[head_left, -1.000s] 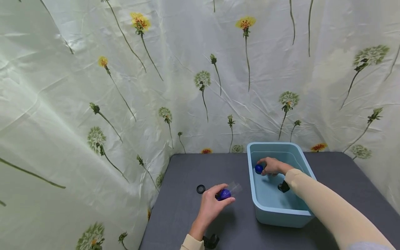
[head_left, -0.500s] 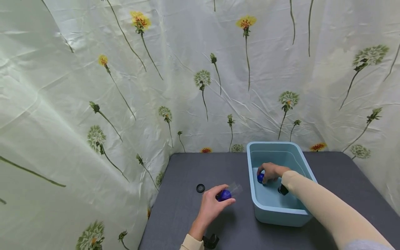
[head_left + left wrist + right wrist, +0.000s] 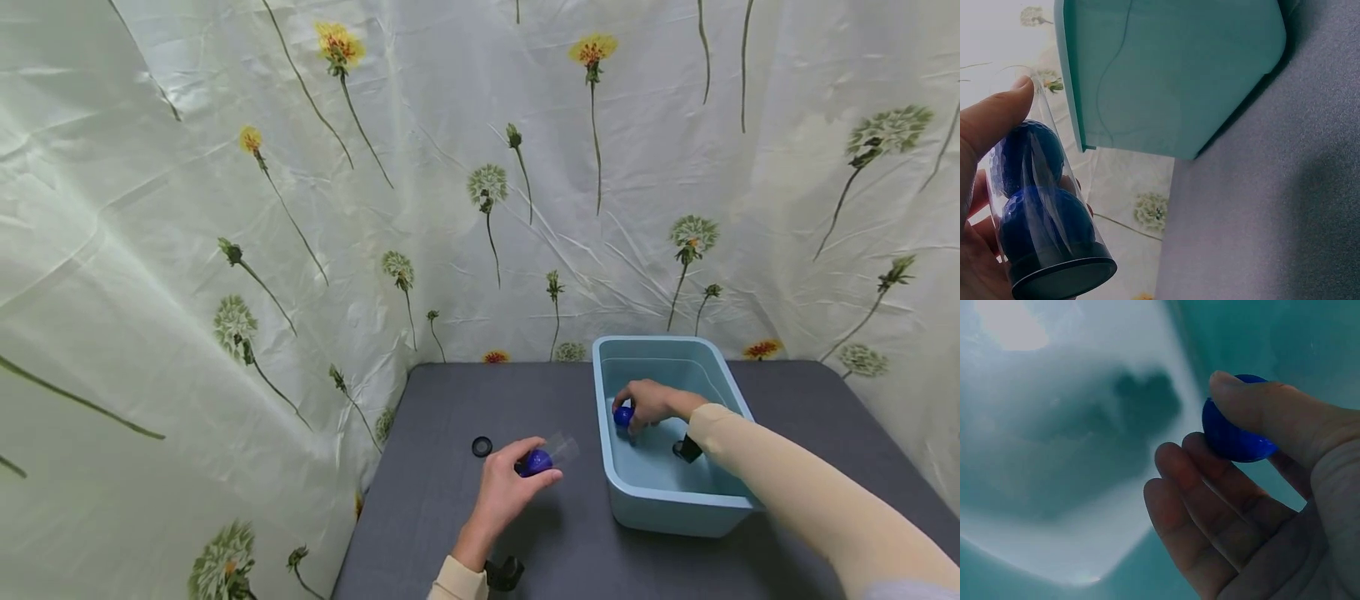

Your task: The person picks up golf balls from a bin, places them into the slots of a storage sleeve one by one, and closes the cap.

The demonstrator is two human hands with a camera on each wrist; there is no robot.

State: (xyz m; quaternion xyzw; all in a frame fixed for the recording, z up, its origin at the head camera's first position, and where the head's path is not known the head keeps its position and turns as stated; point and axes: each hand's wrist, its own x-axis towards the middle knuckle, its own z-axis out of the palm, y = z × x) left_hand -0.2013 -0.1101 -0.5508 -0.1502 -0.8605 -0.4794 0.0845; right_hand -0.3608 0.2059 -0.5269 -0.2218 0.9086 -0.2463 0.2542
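Note:
My left hand (image 3: 501,490) grips a clear plastic tube (image 3: 564,450) tilted above the table. Inside it, the left wrist view shows two dimpled blue golf balls (image 3: 1047,222) stacked against a black end cap (image 3: 1065,280); the thumb lies along the tube near its far end. Within the light blue bin (image 3: 678,510), my right hand (image 3: 651,402) pinches another blue golf ball (image 3: 622,417) close to the bin's left wall. In the right wrist view, thumb and index finger hold this ball (image 3: 1235,439), partly hiding it, while the other fingers extend loosely.
A black ring-shaped cap (image 3: 482,447) lies on the dark grey table (image 3: 442,500), left of the tube. The bin stands on the table's right part. Behind hangs a pale curtain (image 3: 450,208) printed with dandelions.
My right hand dipped lower in the bin with the blue golf ball, then rose slightly toward the left wall. The left hand keeps its hold on the tube, almost still.

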